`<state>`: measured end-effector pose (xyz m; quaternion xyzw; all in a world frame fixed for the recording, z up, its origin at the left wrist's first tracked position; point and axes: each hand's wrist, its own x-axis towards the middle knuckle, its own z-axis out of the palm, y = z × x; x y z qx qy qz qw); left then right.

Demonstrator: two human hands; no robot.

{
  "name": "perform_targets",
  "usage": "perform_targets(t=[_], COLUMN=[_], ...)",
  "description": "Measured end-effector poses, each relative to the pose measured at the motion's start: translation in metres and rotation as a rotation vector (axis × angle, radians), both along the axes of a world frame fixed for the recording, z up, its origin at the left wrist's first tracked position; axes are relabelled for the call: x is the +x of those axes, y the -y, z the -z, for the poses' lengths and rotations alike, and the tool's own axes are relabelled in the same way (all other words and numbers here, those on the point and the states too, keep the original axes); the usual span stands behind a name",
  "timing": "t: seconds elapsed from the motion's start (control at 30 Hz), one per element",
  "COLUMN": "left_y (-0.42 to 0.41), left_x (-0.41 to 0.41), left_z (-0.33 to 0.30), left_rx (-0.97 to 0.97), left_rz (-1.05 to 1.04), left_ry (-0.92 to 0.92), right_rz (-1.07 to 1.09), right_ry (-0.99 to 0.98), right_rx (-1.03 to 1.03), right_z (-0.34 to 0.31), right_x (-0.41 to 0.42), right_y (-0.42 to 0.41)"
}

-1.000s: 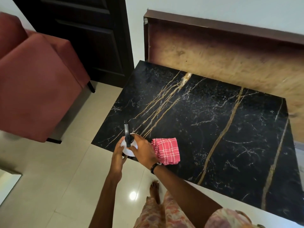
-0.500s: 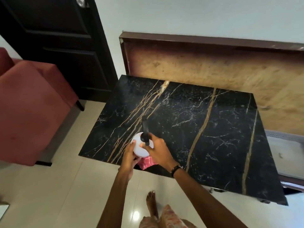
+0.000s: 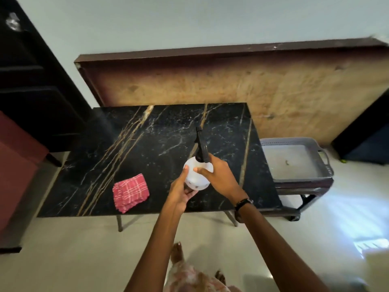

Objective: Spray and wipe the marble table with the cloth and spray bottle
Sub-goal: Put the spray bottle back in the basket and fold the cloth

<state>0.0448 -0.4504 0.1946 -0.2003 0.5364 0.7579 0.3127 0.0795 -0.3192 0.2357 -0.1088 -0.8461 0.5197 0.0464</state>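
The black marble table (image 3: 147,148) with gold veins fills the middle of the head view. A white round spray bottle (image 3: 196,175) with a black nozzle pointing away from me is held above the table's near right part. My right hand (image 3: 219,175) grips its neck and trigger from the right. My left hand (image 3: 182,191) cups the bottle's underside from below. A folded red checked cloth (image 3: 130,192) lies flat on the table near its front edge, to the left of both hands.
A wooden board (image 3: 231,85) leans on the wall behind the table. A grey tray (image 3: 294,159) sits on a low dark stand to the right. A red armchair (image 3: 16,165) and dark door (image 3: 31,81) stand left. My feet are on the pale tiled floor.
The view has shifted so I face the table's long side. Both hands carried the bottle rightward over the table, away from the cloth, which now lies uncovered to their left.
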Motion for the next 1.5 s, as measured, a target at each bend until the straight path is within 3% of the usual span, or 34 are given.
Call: perform_targets(t=[0.37, 0.6, 1.2, 1.5], left_y=[-0.127, -0.215, -0.361, -0.386], left_x=[0.031, 0.015, -0.044, -0.061], left_z=[0.003, 0.024, 0.072, 0.109], left_rx=[0.042, 0.061, -0.032, -0.135], left_rz=[0.189, 0.295, 0.419, 0.314], left_ry=[0.033, 0.066, 0.163, 0.23], right_rz=[0.332, 0.484, 0.567, 0.541], right_ry=[0.095, 0.057, 0.225, 0.322], right_rx=[0.112, 0.002, -0.018, -0.016], right_z=[0.006, 0.024, 0.115, 0.183], right_x=[0.048, 0.049, -0.012, -0.053], right_y=[-0.113, -0.193, -0.346, -0.392])
